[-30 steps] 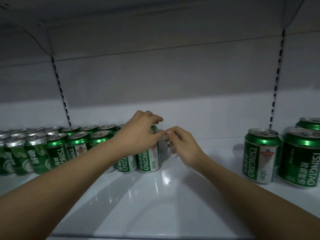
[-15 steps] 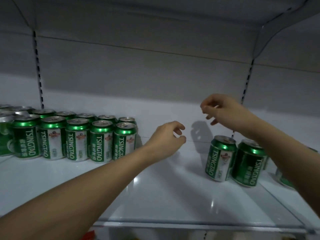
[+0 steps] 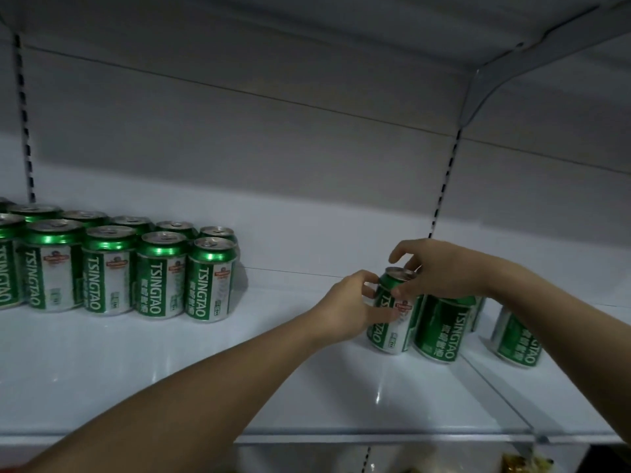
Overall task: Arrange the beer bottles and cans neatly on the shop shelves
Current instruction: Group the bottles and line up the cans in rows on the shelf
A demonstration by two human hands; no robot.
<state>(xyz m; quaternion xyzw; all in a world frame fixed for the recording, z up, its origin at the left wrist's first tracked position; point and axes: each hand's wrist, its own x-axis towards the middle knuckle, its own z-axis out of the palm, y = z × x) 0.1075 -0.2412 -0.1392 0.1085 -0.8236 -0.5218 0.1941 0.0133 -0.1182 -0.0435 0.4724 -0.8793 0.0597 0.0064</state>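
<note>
A green Tsingtao beer can [image 3: 392,326] stands on the white shelf [image 3: 239,370] right of centre. My left hand [image 3: 348,307] wraps its left side. My right hand [image 3: 433,268] grips its top rim from above. A second can [image 3: 442,331] stands touching it on the right, partly under my right forearm. A third can [image 3: 515,339] stands further right, half hidden by that forearm. A neat double row of the same cans [image 3: 112,264] fills the shelf's left part.
An upper shelf [image 3: 307,25] hangs close overhead on a bracket [image 3: 485,93]. Slotted uprights [image 3: 444,186] run down the back wall. Bare shelf lies between the can row and my hands. A lower shelf with yellow packaging [image 3: 522,462] shows below the front edge.
Both hands moved right from the left can row and came down onto the loose can; half a second ago they were empty in the air.
</note>
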